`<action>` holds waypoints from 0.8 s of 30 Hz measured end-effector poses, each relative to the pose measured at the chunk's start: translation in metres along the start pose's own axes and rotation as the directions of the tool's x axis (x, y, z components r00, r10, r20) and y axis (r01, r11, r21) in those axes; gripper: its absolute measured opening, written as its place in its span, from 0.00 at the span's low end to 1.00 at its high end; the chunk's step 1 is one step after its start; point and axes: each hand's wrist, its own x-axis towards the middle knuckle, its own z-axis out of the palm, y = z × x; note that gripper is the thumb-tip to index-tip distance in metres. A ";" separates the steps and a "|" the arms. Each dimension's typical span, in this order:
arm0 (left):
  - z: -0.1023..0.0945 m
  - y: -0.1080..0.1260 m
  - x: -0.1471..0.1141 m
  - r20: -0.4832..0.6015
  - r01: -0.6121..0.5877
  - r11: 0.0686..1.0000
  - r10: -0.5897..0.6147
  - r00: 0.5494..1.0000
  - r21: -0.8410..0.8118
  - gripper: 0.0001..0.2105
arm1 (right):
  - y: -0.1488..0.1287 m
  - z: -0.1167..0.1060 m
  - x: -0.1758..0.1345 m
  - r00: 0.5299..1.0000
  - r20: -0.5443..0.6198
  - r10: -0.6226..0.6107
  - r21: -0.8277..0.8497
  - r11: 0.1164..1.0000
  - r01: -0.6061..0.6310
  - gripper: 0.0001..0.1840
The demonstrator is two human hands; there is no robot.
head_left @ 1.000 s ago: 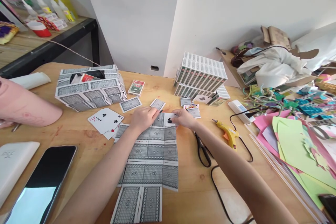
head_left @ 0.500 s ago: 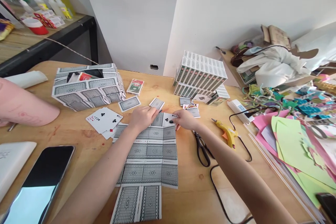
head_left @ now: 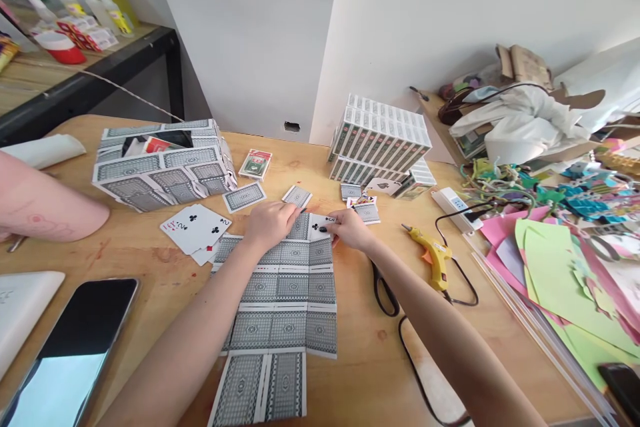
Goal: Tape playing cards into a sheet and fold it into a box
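A sheet of joined playing cards [head_left: 293, 287], mostly backs up, lies on the table in front of me. At its far right corner my right hand [head_left: 350, 228] pinches a face-up club card [head_left: 317, 227] between thumb and fingers. My left hand [head_left: 274, 225] rests on the sheet's far edge, fingers bent together and pressing down on the cards; what lies under them is partly hidden. Just beyond the left fingertips is a loose card [head_left: 297, 197]. More loose face-up cards [head_left: 195, 230] lie left of the sheet.
A box made of cards [head_left: 165, 167] stands back left, near a card pack [head_left: 256, 164]. Stacked card packs [head_left: 380, 137] are at the back. On the right lie scissors [head_left: 384, 290], a yellow glue gun [head_left: 431, 255] with its cord, a power strip [head_left: 453, 207] and coloured paper [head_left: 565, 273]. A phone [head_left: 80, 340] lies left.
The view has shifted slightly. Both hands stay at the far edge of the card sheet, the right one still pinching the club card.
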 end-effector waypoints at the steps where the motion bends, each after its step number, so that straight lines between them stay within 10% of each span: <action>1: 0.000 0.000 0.000 -0.002 0.004 1.000 -0.004 1.000 0.000 0.18 | 0.001 0.000 0.001 1.000 0.000 0.001 0.007 1.000 -0.001 0.03; 24: -0.007 -0.002 -0.001 0.201 0.004 0.986 0.030 0.979 -0.169 0.11 | -0.007 0.006 0.002 0.996 -0.086 -0.037 -0.123 0.992 0.026 0.08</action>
